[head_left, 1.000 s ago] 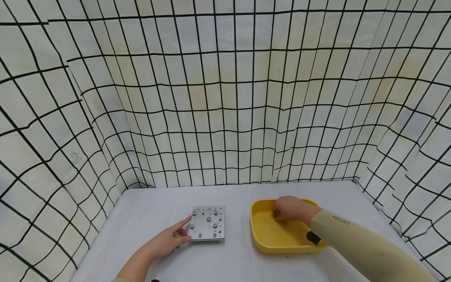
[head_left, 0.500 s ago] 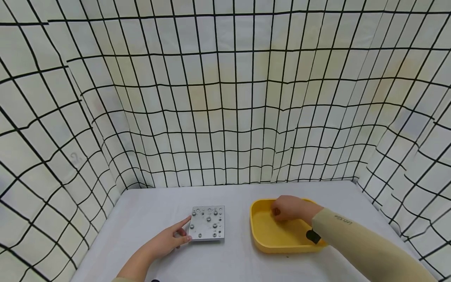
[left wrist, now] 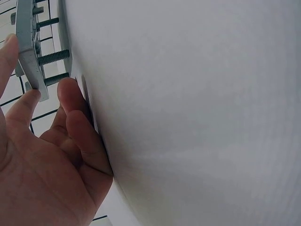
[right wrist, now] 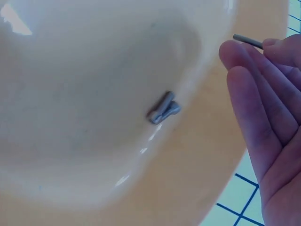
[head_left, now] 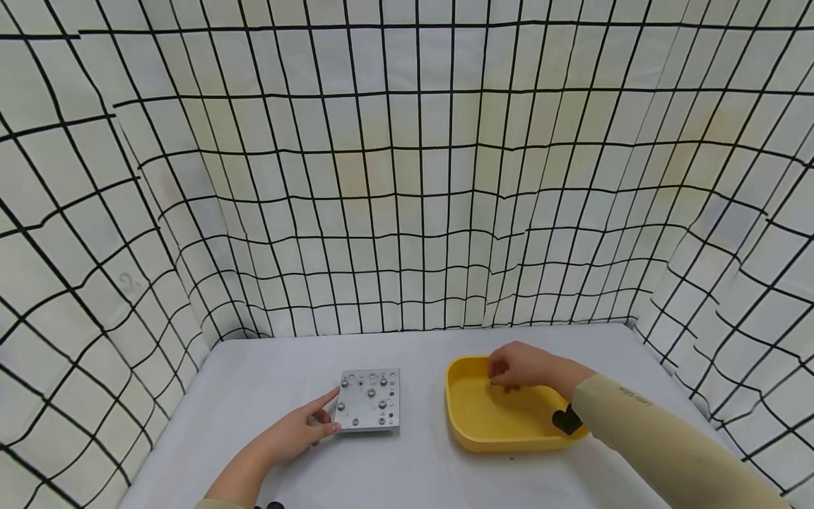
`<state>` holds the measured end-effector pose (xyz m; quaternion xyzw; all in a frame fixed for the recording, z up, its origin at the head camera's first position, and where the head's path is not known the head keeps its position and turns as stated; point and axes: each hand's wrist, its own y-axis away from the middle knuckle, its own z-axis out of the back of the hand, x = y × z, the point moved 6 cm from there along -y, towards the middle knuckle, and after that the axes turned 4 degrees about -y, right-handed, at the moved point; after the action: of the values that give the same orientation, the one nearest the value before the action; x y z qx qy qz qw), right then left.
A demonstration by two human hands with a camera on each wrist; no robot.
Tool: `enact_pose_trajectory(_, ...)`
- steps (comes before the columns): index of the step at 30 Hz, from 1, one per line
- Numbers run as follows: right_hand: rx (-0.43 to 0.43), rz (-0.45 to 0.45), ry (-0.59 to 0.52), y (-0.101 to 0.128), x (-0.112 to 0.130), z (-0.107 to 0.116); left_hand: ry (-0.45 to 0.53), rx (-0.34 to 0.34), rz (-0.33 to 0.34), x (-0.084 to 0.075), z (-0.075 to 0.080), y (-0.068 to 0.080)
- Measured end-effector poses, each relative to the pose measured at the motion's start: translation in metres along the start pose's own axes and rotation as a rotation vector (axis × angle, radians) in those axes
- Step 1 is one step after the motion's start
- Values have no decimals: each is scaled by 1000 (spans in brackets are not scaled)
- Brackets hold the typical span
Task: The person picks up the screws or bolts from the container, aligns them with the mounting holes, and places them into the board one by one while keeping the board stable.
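Observation:
A square metal plate (head_left: 369, 400) studded with bolts lies on the white table. My left hand (head_left: 327, 413) rests at its left edge. In the left wrist view the fingertips (left wrist: 28, 101) touch the plate's rim (left wrist: 26, 52), and bolt shanks (left wrist: 51, 57) show beneath it. My right hand (head_left: 494, 375) hovers over the far part of a yellow tray (head_left: 502, 424). In the right wrist view its fingers (right wrist: 254, 94) pinch a thin metal bolt (right wrist: 247, 40). Another bolt (right wrist: 163, 108) lies on the tray floor (right wrist: 84, 70).
White cloth walls with a black grid (head_left: 407, 177) close in the table on the left, back and right. A black strap (head_left: 564, 420) sits on my right wrist over a beige sleeve (head_left: 649, 445). Bare table surface (head_left: 420, 466) lies in front of plate and tray.
My right hand has lifted slightly inside the tray with a bolt pinched in its fingers. The left hand and plate have stayed put, and the view has shifted a little.

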<state>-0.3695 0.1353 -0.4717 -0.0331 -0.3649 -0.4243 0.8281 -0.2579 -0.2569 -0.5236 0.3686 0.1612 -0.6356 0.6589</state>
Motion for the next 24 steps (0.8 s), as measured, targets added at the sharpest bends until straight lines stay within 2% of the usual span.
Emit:
enact_pose_trajectory(10, -15, 57, -253, -6, 23, 0, -5, 7, 18, 2, 0, 2)
enact_pose_trajectory(24, 5, 98, -367, -36, 81, -31, -21, -8, 11, -1, 1, 1)
